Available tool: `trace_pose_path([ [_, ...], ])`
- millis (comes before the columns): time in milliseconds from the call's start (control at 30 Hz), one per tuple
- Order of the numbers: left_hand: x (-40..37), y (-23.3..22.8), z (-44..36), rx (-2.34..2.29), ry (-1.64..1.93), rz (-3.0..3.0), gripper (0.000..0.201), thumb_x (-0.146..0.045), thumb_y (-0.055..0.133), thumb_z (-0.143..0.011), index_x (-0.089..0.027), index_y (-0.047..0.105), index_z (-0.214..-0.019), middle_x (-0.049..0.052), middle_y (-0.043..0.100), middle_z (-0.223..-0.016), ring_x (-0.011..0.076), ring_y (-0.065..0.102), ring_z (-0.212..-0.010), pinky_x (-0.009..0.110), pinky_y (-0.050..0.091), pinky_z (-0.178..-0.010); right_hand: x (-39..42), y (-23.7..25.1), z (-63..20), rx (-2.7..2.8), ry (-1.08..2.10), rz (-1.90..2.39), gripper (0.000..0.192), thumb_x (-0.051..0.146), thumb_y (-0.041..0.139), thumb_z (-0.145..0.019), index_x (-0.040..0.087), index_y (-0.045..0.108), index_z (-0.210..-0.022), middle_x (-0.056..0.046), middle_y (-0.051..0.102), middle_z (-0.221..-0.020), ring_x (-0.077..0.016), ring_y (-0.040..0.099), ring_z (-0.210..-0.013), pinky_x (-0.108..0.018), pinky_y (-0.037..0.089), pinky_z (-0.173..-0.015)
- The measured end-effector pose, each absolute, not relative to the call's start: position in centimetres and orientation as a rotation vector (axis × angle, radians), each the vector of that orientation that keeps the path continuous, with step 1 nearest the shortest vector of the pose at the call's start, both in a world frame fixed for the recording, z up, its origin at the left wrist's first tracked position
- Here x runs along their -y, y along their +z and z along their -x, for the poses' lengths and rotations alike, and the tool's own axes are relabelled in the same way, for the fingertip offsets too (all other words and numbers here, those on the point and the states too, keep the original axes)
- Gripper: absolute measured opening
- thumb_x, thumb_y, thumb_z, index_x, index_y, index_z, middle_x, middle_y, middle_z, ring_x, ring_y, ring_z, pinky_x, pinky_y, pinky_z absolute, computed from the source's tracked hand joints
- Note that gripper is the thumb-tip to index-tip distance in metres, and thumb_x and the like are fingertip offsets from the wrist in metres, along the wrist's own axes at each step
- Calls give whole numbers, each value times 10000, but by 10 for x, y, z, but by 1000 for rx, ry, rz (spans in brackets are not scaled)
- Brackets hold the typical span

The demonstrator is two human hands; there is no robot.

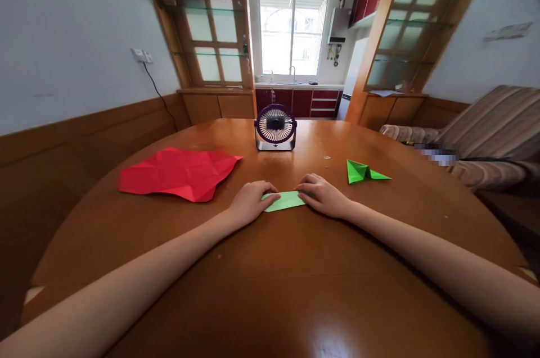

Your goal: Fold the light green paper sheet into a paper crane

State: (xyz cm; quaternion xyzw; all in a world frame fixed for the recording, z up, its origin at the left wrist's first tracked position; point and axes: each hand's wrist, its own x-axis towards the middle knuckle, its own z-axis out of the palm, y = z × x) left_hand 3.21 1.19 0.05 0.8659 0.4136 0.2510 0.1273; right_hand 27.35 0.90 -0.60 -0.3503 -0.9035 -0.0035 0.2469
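Note:
A small light green folded paper lies flat on the round wooden table, in front of me. My left hand presses its left end with curled fingers. On its right end rests my right hand, fingers bent down onto the paper. Both hands hide the paper's ends.
A creased red paper sheet lies to the left. A folded bright green paper shape sits to the right. A small purple desk fan stands at the table's far side. A striped sofa is on the right.

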Motion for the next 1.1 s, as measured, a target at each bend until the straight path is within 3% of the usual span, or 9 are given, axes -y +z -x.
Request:
trace_pose_path([
  [167, -4, 1, -36, -1239, 624, -2841, 277, -337, 489, -929, -185, 671, -1072, 85, 627, -973, 236, 568, -936, 380, 428, -809, -7, -6, -273, 2458, -12, 930, 179, 222, 492, -909, 144, 619, -1008, -105, 574, -964, -211, 546, -909, -394, 467, -850],
  [500, 1, -4, -33, -1113, 808, -3062, 218, -304, 490, -930, -182, 638, -1033, 78, 616, -955, 217, 550, -882, 360, 410, -764, 2, -6, -275, 2443, -325, 796, 205, 257, 451, -942, 181, 605, -1054, -102, 624, -967, -211, 561, -873, -370, 457, -783],
  [800, 5, 0, -35, -978, 863, -2979, 123, -223, 473, -925, -170, 585, -931, 56, 643, -927, 195, 557, -853, 341, 397, -765, 3, -4, -274, 2479, -503, 695, 252, 269, 414, -966, 161, 637, -922, -76, 612, -803, -178, 519, -731, -317, 422, -686],
  [1100, 1, 3, -26, -1114, 1045, -2743, 192, -380, 603, -863, -218, 699, -900, 37, 661, -856, 195, 571, -831, 341, 383, -753, 6, -5, -281, 2360, -411, 641, 217, 234, 445, -953, 189, 656, -925, -70, 620, -801, -172, 524, -718, -316, 412, -670],
])
